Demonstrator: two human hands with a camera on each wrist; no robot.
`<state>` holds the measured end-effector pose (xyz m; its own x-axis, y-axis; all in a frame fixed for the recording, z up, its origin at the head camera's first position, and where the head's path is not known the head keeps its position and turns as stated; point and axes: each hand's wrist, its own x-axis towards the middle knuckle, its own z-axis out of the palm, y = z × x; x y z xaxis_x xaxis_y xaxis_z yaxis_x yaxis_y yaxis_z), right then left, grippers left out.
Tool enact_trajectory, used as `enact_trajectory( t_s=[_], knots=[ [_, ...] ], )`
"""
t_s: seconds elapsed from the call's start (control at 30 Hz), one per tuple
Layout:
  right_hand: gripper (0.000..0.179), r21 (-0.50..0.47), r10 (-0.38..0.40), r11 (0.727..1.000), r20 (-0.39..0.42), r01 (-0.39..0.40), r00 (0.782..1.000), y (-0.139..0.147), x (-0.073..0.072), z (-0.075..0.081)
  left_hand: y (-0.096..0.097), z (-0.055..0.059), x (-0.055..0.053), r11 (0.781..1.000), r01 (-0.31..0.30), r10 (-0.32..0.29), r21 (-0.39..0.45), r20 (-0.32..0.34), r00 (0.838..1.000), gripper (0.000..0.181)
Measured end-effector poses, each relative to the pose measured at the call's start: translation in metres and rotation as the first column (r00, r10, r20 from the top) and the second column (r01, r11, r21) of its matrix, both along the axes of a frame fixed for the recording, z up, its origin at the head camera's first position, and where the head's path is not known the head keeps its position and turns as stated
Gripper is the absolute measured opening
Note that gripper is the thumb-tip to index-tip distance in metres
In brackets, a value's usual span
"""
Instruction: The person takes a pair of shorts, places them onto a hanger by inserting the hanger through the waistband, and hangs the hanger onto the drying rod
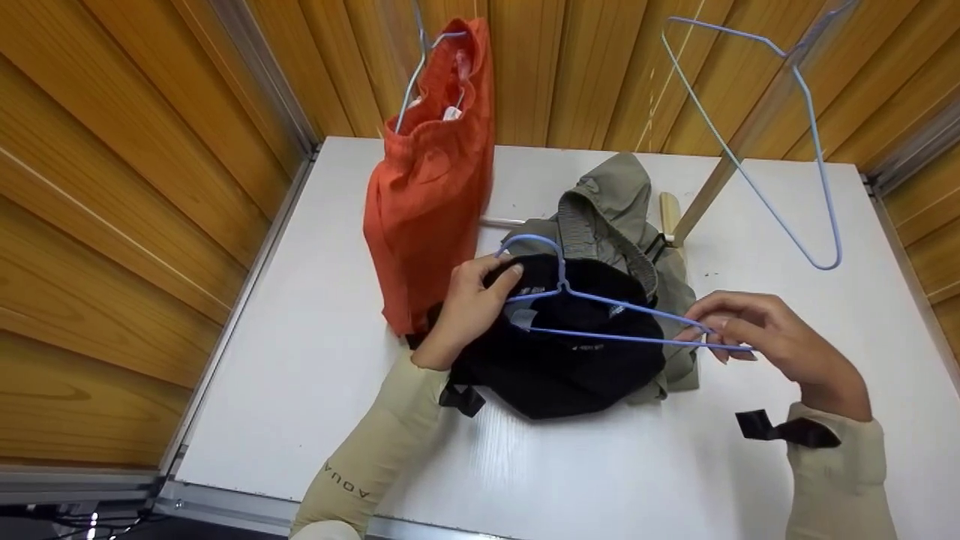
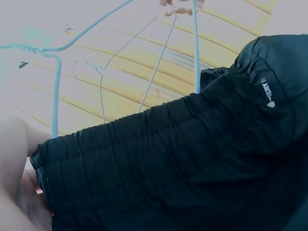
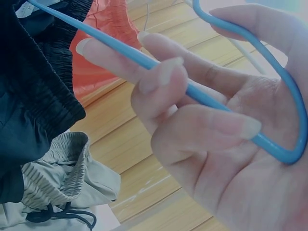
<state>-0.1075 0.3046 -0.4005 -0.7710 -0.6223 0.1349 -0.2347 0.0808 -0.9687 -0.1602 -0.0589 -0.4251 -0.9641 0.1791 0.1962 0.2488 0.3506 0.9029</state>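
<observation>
My left hand (image 1: 474, 300) grips the elastic waistband of the black shorts (image 1: 555, 382), thumb on top, at the left side. A blue wire hanger (image 1: 615, 337) has its left end inside the waistband, while its hook rises above the fabric. At the hanger's right end, my right hand (image 1: 750, 330) holds the wire with curled fingers. In the right wrist view the fingers (image 3: 207, 125) wrap the hanger's lower bar near its bent corner. The left wrist view shows the gathered waistband (image 2: 120, 139) close up, with hanger wire coming out of it.
Orange shorts (image 1: 431, 217) hang from another hanger at the back left. Grey-green pants (image 1: 611, 202) lie behind and under the black shorts. A bare hanger (image 1: 825, 172) hangs at the right near a wooden post (image 1: 709, 191). Wood-panelled walls surround the white table (image 1: 300, 360).
</observation>
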Motion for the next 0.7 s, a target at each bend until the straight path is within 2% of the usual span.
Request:
enact_trajectory(
  t_s=[0.1, 0.3, 0.47, 0.57, 0.7],
  knots=[
    [0.028, -0.016, 0.001, 1.000, 0.017, -0.001, 1.000, -0.002, -0.001, -0.002, 0.001, 0.001, 0.002, 1.000, 0.020, -0.020, 0.005, 0.010, 1.000, 0.025],
    [0.026, -0.030, -0.009, 0.999, 0.067, 0.012, 0.998, -0.006, -0.001, -0.002, 0.004, 0.004, 0.006, 0.997, 0.067, -0.067, 0.040, -0.003, 0.998, 0.020],
    [0.024, 0.027, -0.046, 0.999, 0.112, 0.044, 0.993, -0.007, -0.003, -0.002, 0.006, 0.006, 0.008, 0.995, 0.083, -0.081, 0.047, -0.030, 0.996, 0.018],
    [0.023, 0.063, -0.059, 0.997, 0.134, 0.051, 0.989, -0.008, -0.004, -0.002, 0.007, 0.007, 0.009, 0.990, 0.130, -0.127, 0.060, -0.051, 0.991, 0.017],
    [0.024, 0.056, -0.047, 0.998, 0.153, 0.039, 0.987, -0.011, -0.005, -0.004, 0.007, 0.008, 0.011, 0.974, 0.211, -0.202, 0.084, -0.097, 0.975, 0.015]
  ],
)
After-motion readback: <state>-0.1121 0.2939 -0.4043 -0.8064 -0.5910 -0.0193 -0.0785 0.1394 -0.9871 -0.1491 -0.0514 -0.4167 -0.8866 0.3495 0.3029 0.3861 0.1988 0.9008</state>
